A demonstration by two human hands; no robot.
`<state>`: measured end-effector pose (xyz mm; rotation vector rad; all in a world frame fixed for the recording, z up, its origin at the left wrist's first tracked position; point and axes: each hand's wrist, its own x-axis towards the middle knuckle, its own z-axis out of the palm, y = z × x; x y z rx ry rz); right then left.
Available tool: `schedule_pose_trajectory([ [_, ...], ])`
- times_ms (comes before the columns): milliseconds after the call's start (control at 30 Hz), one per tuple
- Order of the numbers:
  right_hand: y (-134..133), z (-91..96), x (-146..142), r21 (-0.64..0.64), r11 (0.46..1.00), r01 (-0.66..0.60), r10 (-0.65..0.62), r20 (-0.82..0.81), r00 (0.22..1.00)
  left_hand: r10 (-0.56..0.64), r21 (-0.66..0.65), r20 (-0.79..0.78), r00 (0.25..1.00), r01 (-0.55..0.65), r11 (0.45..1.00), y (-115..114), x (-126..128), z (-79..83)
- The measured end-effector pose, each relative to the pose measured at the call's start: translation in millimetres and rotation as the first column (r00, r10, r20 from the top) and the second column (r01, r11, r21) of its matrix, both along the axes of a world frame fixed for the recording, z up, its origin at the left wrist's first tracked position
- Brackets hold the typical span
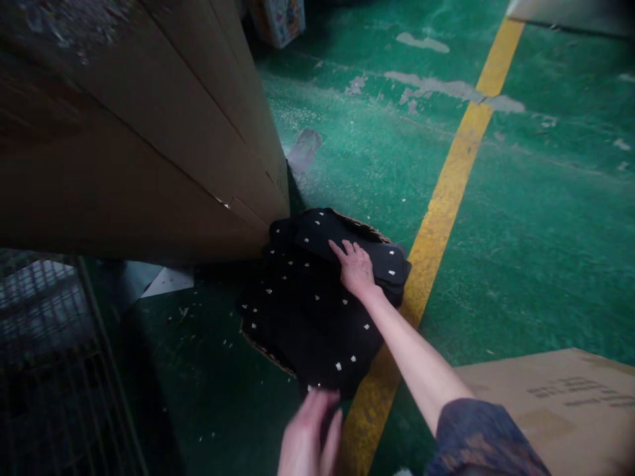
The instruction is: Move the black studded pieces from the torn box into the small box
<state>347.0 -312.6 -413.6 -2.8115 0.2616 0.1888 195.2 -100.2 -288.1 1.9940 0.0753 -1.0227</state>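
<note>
Black flat pieces with rounded ends and small white marks lie piled (pixel 307 311) on the floor, with ragged cardboard edges (pixel 270 354) showing around them. On a dark piece (pixel 381 258) at the top right of the pile rests my right hand (pixel 356 268), palm down and fingers spread. My left hand (pixel 310 430) is at the bottom of the view, near the pile's lower edge. Its fingers are bent and smeared by motion, and I cannot see whether anything is in them.
A large cardboard box (pixel 198 152) stands at the left behind the pile. Wire mesh (pixel 54 370) is at the lower left, another printed carton (pixel 550 403) at the lower right. A yellow line (pixel 446 192) crosses the worn green floor (pixel 536 231).
</note>
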Motion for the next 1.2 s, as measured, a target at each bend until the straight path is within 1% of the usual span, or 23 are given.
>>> schedule_pose_trajectory([
  [33,-2.9,1.4,-0.8,0.041,0.999,-0.008,0.008,-0.008,1.000,-0.047,-0.012,0.115,0.992,0.049,0.999,-15.3,34.5,-9.7],
  [67,-6.2,3.0,-3.8,0.085,0.996,-0.015,0.016,-0.019,1.000,-0.192,0.012,0.352,0.916,0.201,0.980,-33.2,73.3,-21.1],
  [100,-10.6,4.5,-8.8,0.130,0.991,-0.027,0.031,-0.030,0.999,-0.322,0.082,0.548,0.772,0.334,0.939,-52.6,114.4,-33.6],
  [133,-16.7,5.2,-15.8,0.172,0.984,-0.043,0.050,-0.035,0.998,-0.428,0.178,0.671,0.605,0.429,0.886,-72.4,155.4,-46.6],
  [167,-24.8,4.9,-24.1,0.203,0.977,-0.058,0.065,-0.025,0.998,-0.515,0.281,0.725,0.458,0.486,0.828,-91.3,194.0,-59.7],
  [200,-34.9,3.3,-33.3,0.215,0.975,-0.059,0.060,0.004,0.998,-0.608,0.385,0.706,0.364,0.523,0.760,-108.1,228.1,-72.5],
  [233,-46.5,0.2,-42.6,0.203,0.979,-0.029,0.021,0.044,0.999,-0.695,0.474,0.647,0.313,0.549,0.688,-122.0,256.3,-84.4],
  [300,-69.3,-9.7,-59.6,0.178,0.973,0.146,-0.166,0.099,0.981,-0.849,0.598,0.465,0.252,0.617,0.511,-139.9,293.0,-104.8],
  [333,-77.7,-15.7,-66.7,0.196,0.945,0.261,-0.283,0.095,0.954,-0.883,0.627,0.396,0.250,0.629,0.459,-144.0,302.4,-112.6],
  [367,-82.3,-21.7,-72.7,0.232,0.903,0.361,-0.385,0.071,0.920,-0.902,0.646,0.348,0.254,0.632,0.427,-145.4,307.2,-118.6],
  [400,-82.6,-27.3,-77.7,0.273,0.859,0.433,-0.460,0.040,0.887,-0.909,0.663,0.322,0.265,0.622,0.416,-144.5,308.7,-122.7],
  [467,-71.1,-35.7,-85.6,0.336,0.802,0.494,-0.528,0.009,0.849,-0.908,0.687,0.310,0.281,0.594,0.419,-137.7,307.3,-126.6],
  [600,-37.6,-45.7,-91.0,0.377,0.767,0.519,-0.559,-0.004,0.829,-0.910,0.710,0.299,0.287,0.570,0.413,-119.1,307.7,-129.3],
  [700,-42.4,-55.4,-81.3,0.350,0.785,0.511,-0.542,-0.012,0.840,-0.909,0.753,0.302,0.287,0.513,0.412,-118.9,308.8,-134.8],
  [767,-57.2,-59.5,-72.6,0.325,0.783,0.531,-0.540,-0.070,0.839,-0.927,0.804,0.300,0.225,0.463,0.373,-126.8,302.4,-138.1],
  [833,-69.3,-57.1,-69.4,0.264,0.788,0.556,-0.558,-0.071,0.826,-0.939,0.859,0.330,0.095,0.382,0.341,-135.2,288.3,-139.1],
  [867,-71.5,-52.5,-71.7,0.232,0.794,0.561,-0.567,-0.049,0.822,-0.922,0.866,0.386,0.028,0.333,0.373,-137.7,278.5,-138.8],
  [900,-70.3,-45.3,-77.6,0.189,0.811,0.554,-0.566,0.009,0.825,-0.913,0.862,0.409,-0.002,0.328,0.386,-138.5,267.2,-138.0],
  [933,-65.6,-35.6,-87.3,0.152,0.817,0.557,-0.575,0.121,0.809,-0.905,0.847,0.426,-0.001,0.353,0.398,-138.0,254.9,-136.9],
  [967,-57.6,-23.6,-101.4,0.163,0.799,0.579,-0.601,0.194,0.775,-0.899,0.820,0.437,-0.004,0.411,0.397,-136.3,242.1,-135.8],
  [1033,-33.5,4.8,-142.3,0.336,0.749,0.571,-0.649,0.199,0.734,-0.883,0.758,0.469,-0.034,0.528,0.382,-132.6,219.6,-135.5],
  [1133,11.3,49.5,-228.9,0.629,0.552,0.547,-0.717,0.023,0.697,-0.846,0.725,0.523,-0.103,0.576,0.377,-133.4,208.5,-145.0],
  [1200,37.0,78.8,-294.8,0.749,0.433,0.501,-0.711,-0.058,0.701,-0.881,0.778,0.455,-0.127,0.538,0.324,-137.8,218.2,-156.1],
])
